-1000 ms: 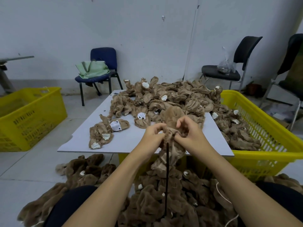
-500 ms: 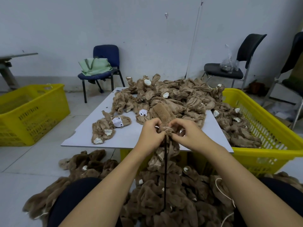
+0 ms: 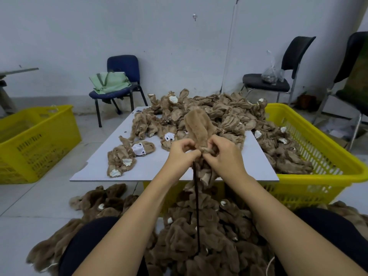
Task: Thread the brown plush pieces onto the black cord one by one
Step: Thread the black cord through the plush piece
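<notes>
A brown plush piece point(image 3: 196, 124) stands upright between my hands over the near edge of the white board point(image 3: 151, 168). My left hand point(image 3: 182, 154) and my right hand point(image 3: 225, 156) both pinch its lower rim, fingers curled. A black cord point(image 3: 196, 206) hangs straight down from between my hands into a mass of threaded brown plush pieces point(image 3: 201, 232) between my knees. The cord's top end is hidden by my fingers. A big pile of loose plush pieces point(image 3: 215, 114) covers the far half of the board.
A yellow basket point(image 3: 326, 156) with more plush stands right of the board, another yellow basket point(image 3: 33, 140) on the floor at left. A blue chair point(image 3: 121, 66) with a green bag and two black chairs point(image 3: 294, 56) stand by the wall. A few plush pieces point(image 3: 121, 160) lie at the board's left.
The plush piece now stands taller and more upright above my hands. Both hands stay together on its rim at the cord's top, and the view has shifted slightly.
</notes>
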